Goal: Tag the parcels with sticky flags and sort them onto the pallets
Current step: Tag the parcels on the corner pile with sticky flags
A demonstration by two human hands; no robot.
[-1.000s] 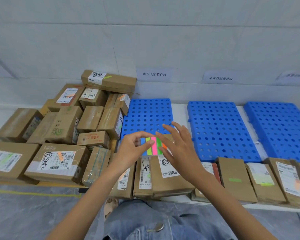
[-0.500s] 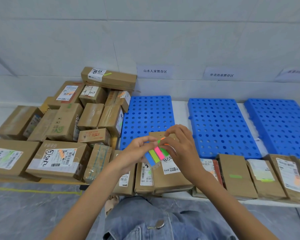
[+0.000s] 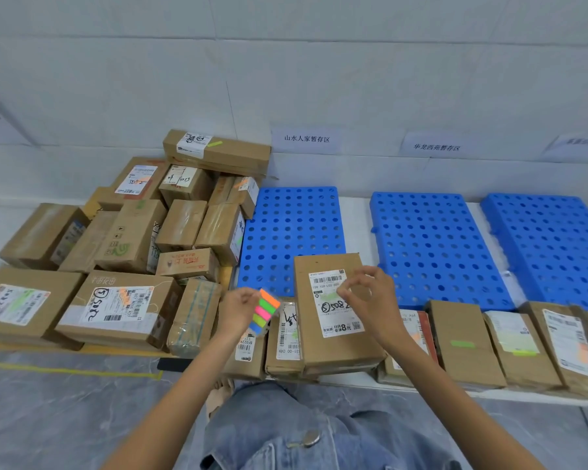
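My left hand [image 3: 238, 308] is shut on a pad of sticky flags [image 3: 265, 312] with orange, green, pink and blue strips, held just left of a brown parcel [image 3: 336, 344]. That parcel lies on top of other parcels, its far end over the left blue pallet [image 3: 292, 228]. My right hand [image 3: 370, 300] hovers over its white label, thumb and forefinger pinched at a blurred pale green flag [image 3: 328, 296] on the label. Two more blue pallets, the middle pallet [image 3: 431, 249] and the right pallet [image 3: 550, 245], lie bare to the right.
A heap of brown parcels [image 3: 126, 239] fills the left side, several carrying flags. A row of parcels [image 3: 465, 340] lines the front edge at right. Paper signs [image 3: 306, 139] hang on the white wall above the pallets. My denim-clad knees sit below.
My hands have parted: the left one carried the flag pad left and tilted it upright, the right one moved right and down onto the parcel's label.
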